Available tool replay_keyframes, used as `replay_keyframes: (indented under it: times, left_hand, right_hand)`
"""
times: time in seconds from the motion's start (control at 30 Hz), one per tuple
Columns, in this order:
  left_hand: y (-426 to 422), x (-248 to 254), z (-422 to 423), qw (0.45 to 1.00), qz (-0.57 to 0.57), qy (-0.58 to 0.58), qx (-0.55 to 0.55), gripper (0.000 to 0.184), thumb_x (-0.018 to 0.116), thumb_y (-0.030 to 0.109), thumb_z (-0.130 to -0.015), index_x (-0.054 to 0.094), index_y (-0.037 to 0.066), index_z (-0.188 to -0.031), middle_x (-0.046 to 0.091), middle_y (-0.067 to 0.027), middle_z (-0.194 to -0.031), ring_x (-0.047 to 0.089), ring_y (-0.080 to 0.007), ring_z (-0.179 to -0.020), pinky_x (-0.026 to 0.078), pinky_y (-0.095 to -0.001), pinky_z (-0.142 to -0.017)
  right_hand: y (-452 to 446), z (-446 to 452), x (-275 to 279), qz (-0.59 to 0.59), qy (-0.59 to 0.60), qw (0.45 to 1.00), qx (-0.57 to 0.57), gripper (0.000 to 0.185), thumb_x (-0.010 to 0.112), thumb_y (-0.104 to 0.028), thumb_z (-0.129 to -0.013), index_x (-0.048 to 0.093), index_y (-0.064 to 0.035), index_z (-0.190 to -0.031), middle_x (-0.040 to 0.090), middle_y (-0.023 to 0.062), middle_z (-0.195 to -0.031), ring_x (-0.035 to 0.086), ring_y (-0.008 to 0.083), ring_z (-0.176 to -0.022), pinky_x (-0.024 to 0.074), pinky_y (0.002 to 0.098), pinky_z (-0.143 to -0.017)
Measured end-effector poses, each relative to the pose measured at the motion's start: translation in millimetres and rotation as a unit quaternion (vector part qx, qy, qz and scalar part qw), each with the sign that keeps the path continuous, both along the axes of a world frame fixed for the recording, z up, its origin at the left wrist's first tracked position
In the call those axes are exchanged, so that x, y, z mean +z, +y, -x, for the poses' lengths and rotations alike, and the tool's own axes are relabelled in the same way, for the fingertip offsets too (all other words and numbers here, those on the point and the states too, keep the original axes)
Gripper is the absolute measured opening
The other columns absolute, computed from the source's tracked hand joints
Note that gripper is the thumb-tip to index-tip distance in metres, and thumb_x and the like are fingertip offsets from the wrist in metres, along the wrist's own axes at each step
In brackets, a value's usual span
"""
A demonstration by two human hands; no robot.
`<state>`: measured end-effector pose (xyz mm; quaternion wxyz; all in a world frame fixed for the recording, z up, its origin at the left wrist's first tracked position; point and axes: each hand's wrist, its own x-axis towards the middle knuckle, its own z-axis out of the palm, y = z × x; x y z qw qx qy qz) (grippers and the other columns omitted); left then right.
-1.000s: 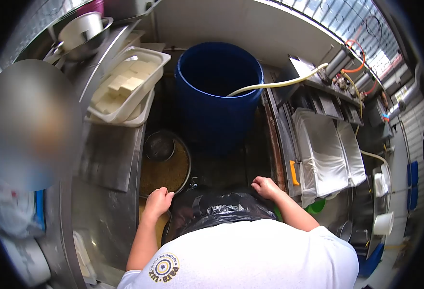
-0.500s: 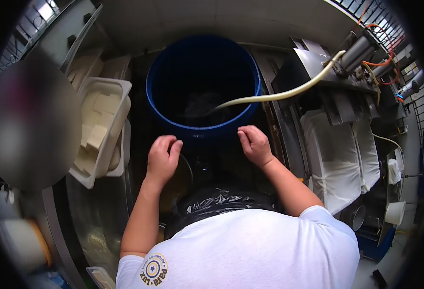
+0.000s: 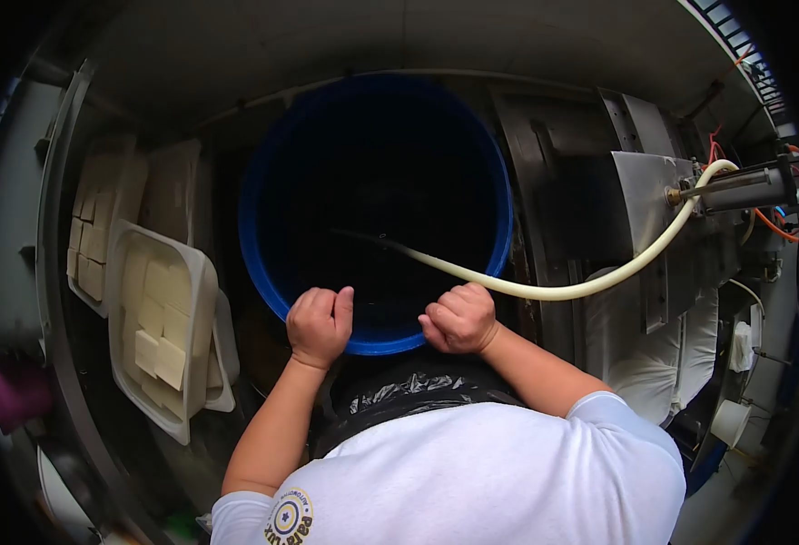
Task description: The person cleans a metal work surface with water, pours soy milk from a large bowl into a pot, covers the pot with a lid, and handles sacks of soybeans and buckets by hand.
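A large blue barrel (image 3: 247, 238) stands in front of me, dark inside, with a cream-coloured hose (image 3: 554, 292) running over its right rim and down into it. My left hand (image 3: 320, 327) is closed at the near left part of the rim, fingers curled over it and thumb raised. On the near right part of the rim, my right hand (image 3: 460, 318) is closed too, its knuckles just below the hose. The undersides of both hands are hidden.
To the left, white tubs (image 3: 202, 318) hold pale blocks that look like tofu. Metal equipment with a cylinder (image 3: 749, 189) and white cloth-covered slabs (image 3: 640, 354) stand on the right. A purple container (image 3: 16, 395) is at far left.
Both hands have come onto the barrel's near rim from just in front of it. My view has tilted, so the barrel and tubs appear lower and larger.
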<state>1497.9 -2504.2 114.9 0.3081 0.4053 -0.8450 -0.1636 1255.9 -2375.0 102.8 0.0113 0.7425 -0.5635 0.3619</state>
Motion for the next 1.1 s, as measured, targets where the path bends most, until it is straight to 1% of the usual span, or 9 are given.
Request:
replay_keyframes:
  times: [0.27, 0.47, 0.53, 0.6, 0.63, 0.77, 0.9, 1.0, 1.1]
  left_hand:
    - [3.1, -2.5, -3.6, 0.998, -0.028, -0.037, -0.034, 0.043, 0.069, 0.026, -0.099, 0.051, 0.007, -0.065, 0.053, -0.0142, -0.064, 0.056, -0.0365, -0.060, 0.044, -0.0467, -0.055]
    - [9.9, -16.1, -6.4, 0.998, -0.050, -0.027, -0.019, 0.057, 0.057, 0.041, -0.107, 0.050, 0.002, -0.067, 0.051, -0.0186, -0.063, 0.051, -0.0367, -0.057, 0.040, -0.0478, -0.056]
    - [9.1, -17.3, -7.9, 0.996, -0.082, -0.043, -0.004, 0.059, 0.055, 0.046, -0.107, 0.054, 0.000, -0.070, 0.055, -0.0196, -0.063, 0.053, -0.0377, -0.057, 0.042, -0.0481, -0.057]
    - [10.5, -9.7, -8.3, 0.994, -0.093, -0.052, -0.004, 0.062, 0.054, 0.051, -0.106, 0.058, -0.002, -0.073, 0.058, -0.0214, -0.064, 0.055, -0.0388, -0.058, 0.043, -0.0497, -0.059]
    - [3.1, -16.6, -11.9, 0.991, -0.115, -0.066, 0.000, 0.065, 0.054, 0.053, -0.105, 0.059, -0.003, -0.074, 0.059, -0.0231, -0.066, 0.056, -0.0407, -0.060, 0.043, -0.0525, -0.060]
    - [-15.2, -29.2, -16.4, 0.990, -0.112, -0.082, -0.015, 0.071, 0.051, 0.058, -0.104, 0.063, -0.005, -0.074, 0.064, -0.0268, -0.071, 0.062, -0.0461, -0.069, 0.046, -0.0549, -0.066]
    - [-27.1, -38.0, -16.1, 0.983, -0.124, -0.131, -0.038, 0.072, 0.050, 0.060, -0.102, 0.072, -0.006, -0.086, 0.070, -0.0304, -0.086, 0.067, -0.0508, -0.087, 0.051, -0.0560, -0.077]
    - [-23.4, -36.9, -16.6, 0.983, -0.123, -0.130, -0.045, 0.072, 0.049, 0.063, -0.101, 0.073, -0.005, -0.095, 0.072, -0.0302, -0.095, 0.067, -0.0513, -0.095, 0.051, -0.0562, -0.081]
    - [-25.8, -44.5, -16.2, 0.983, -0.070, -0.159, -0.050, 0.072, 0.047, 0.063, -0.102, 0.073, -0.004, -0.102, 0.071, -0.0303, -0.104, 0.066, -0.0511, -0.100, 0.051, -0.0566, -0.085]
  right_hand:
    - [6.8, -0.6, 4.8, 0.025, 0.003, 0.999, -0.027, 0.022, 0.078, -0.021, -0.077, 0.058, -0.0169, -0.068, 0.049, -0.0009, -0.065, 0.055, 0.0178, -0.059, 0.0394, 0.0349, -0.057]
    - [26.0, -8.7, 1.4, 0.065, 0.016, 0.995, -0.075, 0.026, 0.073, -0.025, -0.083, 0.054, -0.0138, -0.069, 0.053, 0.0035, -0.070, 0.060, 0.0241, -0.066, 0.0473, 0.0399, -0.064]
    - [28.2, -18.1, -8.3, 0.032, 0.011, 0.994, -0.105, 0.019, 0.074, -0.024, -0.086, 0.061, -0.0111, -0.079, 0.059, 0.0059, -0.079, 0.063, 0.0274, -0.077, 0.0509, 0.0411, -0.074]
    - [43.8, -36.3, 7.9, 0.109, -0.009, 0.981, -0.162, 0.018, 0.075, -0.024, -0.088, 0.066, -0.0088, -0.094, 0.064, 0.0088, -0.093, 0.064, 0.0296, -0.091, 0.0511, 0.0416, -0.081]
    - [61.9, -50.9, 18.8, 0.094, -0.034, 0.977, -0.186, 0.024, 0.076, -0.024, -0.088, 0.066, -0.0076, -0.103, 0.065, 0.0108, -0.104, 0.063, 0.0310, -0.102, 0.0508, 0.0423, -0.087]
    - [167.5, -105.5, 54.8, 0.032, -0.169, 0.968, -0.185, 0.019, 0.071, -0.020, -0.094, 0.064, -0.0036, -0.101, 0.064, 0.0139, -0.091, 0.066, 0.0341, -0.084, 0.0542, 0.0430, -0.078]
    - [318.7, -127.8, 49.1, -0.060, -0.042, 0.968, -0.238, 0.021, 0.066, -0.026, -0.099, 0.066, -0.0053, -0.101, 0.065, 0.0130, -0.091, 0.068, 0.0338, -0.082, 0.0569, 0.0422, -0.076]
    - [453.8, -152.0, 4.5, -0.136, -0.138, 0.859, -0.474, 0.025, 0.065, -0.034, -0.099, 0.072, -0.0112, -0.104, 0.074, 0.0119, -0.101, 0.072, 0.0343, -0.095, 0.0579, 0.0443, -0.082]
    - [602.1, -186.5, -38.7, -0.235, -0.247, 0.651, -0.678, 0.031, 0.065, -0.038, -0.097, 0.073, -0.0089, -0.105, 0.074, 0.0185, -0.105, 0.071, 0.0392, -0.100, 0.0563, 0.0497, -0.087]
